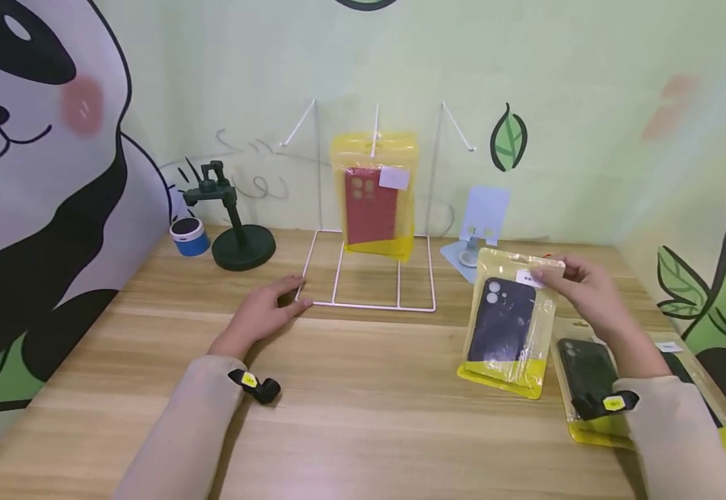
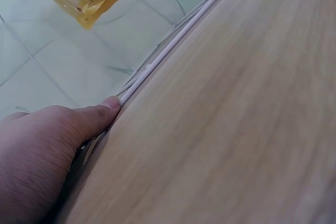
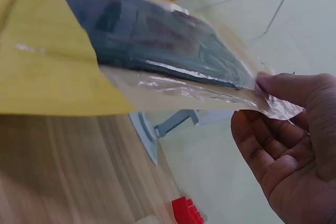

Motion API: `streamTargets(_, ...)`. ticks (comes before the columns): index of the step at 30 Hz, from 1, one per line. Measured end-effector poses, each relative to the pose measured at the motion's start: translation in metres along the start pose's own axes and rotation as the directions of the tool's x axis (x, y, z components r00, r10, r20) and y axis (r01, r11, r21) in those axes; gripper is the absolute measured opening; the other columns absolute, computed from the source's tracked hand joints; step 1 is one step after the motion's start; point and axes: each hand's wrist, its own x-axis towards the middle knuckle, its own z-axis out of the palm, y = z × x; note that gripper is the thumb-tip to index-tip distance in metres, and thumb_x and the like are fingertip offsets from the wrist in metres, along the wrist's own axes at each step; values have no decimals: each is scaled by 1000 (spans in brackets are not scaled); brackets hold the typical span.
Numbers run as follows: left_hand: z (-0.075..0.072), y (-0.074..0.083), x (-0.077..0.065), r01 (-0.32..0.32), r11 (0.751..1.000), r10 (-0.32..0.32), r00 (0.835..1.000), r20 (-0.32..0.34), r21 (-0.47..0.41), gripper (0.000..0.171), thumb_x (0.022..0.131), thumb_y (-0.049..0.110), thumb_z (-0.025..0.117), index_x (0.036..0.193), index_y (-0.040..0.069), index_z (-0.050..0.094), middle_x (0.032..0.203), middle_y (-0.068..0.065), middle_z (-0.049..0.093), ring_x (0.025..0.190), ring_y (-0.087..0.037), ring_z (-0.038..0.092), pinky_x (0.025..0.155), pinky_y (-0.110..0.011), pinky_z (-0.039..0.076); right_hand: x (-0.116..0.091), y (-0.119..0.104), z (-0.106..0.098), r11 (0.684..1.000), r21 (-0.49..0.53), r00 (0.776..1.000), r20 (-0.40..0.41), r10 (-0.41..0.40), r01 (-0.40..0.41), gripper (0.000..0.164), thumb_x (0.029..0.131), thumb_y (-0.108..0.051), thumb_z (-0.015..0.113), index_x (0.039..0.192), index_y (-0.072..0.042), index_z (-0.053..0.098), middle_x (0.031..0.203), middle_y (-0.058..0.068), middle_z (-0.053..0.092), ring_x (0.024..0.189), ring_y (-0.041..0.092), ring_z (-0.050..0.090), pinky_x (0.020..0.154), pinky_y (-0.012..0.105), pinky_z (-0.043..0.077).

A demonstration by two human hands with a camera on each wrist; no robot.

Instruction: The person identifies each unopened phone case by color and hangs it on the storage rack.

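My right hand [image 1: 588, 288] pinches the upper right corner of a yellow-edged clear pouch [image 1: 513, 375] with a dark phone case [image 1: 502, 323] inside. The pouch tilts above the table; in the right wrist view my thumb [image 3: 286, 86] lies over its clear top end. At the front left corner of a white wire display rack [image 1: 375, 305], my left hand [image 1: 263, 312] holds the frame between thumb and fingers. The left wrist view shows the thumb [image 2: 100, 116] against the wire; the other fingers are mostly hidden. A pouch with a red phone case [image 1: 369, 212] hangs from the rack's middle hook.
Other pouched phone cases [image 1: 588, 375] lie on the right under my forearm. Behind the held pouch stands a light blue phone stand [image 1: 484, 212]. A dark green stand [image 1: 243, 246] and a blue-and-white jar [image 1: 189, 237] are at the back left. A red toy brick [image 3: 187, 211] lies at the right.
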Motion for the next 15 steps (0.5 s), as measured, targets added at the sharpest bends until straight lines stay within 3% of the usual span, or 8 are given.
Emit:
streamTargets(2, -4, 2, 4, -8, 1000, 8, 1000, -7, 8, 64, 96, 52, 63, 148, 17, 52, 154, -8, 46, 144, -32, 39, 118, -53, 29, 3, -4, -3, 996, 92, 1000, -24, 17, -15, 17, 97, -23, 69, 101, -6, 69, 76, -10, 63, 70, 10, 54, 64, 24, 46)
streamTargets(4, -7, 4, 8, -20, 1000, 20, 1000, -14, 11, 64, 96, 52, 62, 148, 17, 53, 154, -7, 46, 144, -31, 39, 118, -52, 29, 5, -7, -6, 968, 252, 999, -41, 31, -20, 11, 97, -17, 70, 101, -7, 71, 83, -8, 71, 76, 8, 62, 74, 19, 51)
streamTargets(9, -11, 5, 11, -38, 999, 38, 999, -29, 10, 61, 97, 50, 63, 147, 17, 54, 153, -7, 47, 143, -29, 41, 118, -49, 30, 8, -17, -8, 843, 538, 994, -94, 46, 12, 12, 93, -7, 72, 104, -6, 75, 87, 0, 75, 75, 9, 69, 69, 18, 57)
streamTargets(12, -8, 3, 5, -33, 999, 34, 999, -19, 10, 61, 97, 49, 64, 147, 16, 54, 153, -7, 48, 143, -29, 41, 118, -49, 30, 5, -22, -3, 823, 568, 990, -126, 62, 20, 10, 91, -7, 74, 101, -3, 75, 80, -2, 71, 71, 8, 62, 64, 17, 54)
streamTargets(15, -4, 1, -3, -20, 1000, 20, 1000, -3, -4, 62, 97, 48, 64, 147, 15, 54, 154, -7, 47, 144, -29, 40, 119, -50, 29, 1, -26, 3, 835, 550, 987, -140, 74, 16, 11, 91, -11, 75, 97, -1, 74, 75, -2, 65, 70, 10, 56, 63, 16, 52)
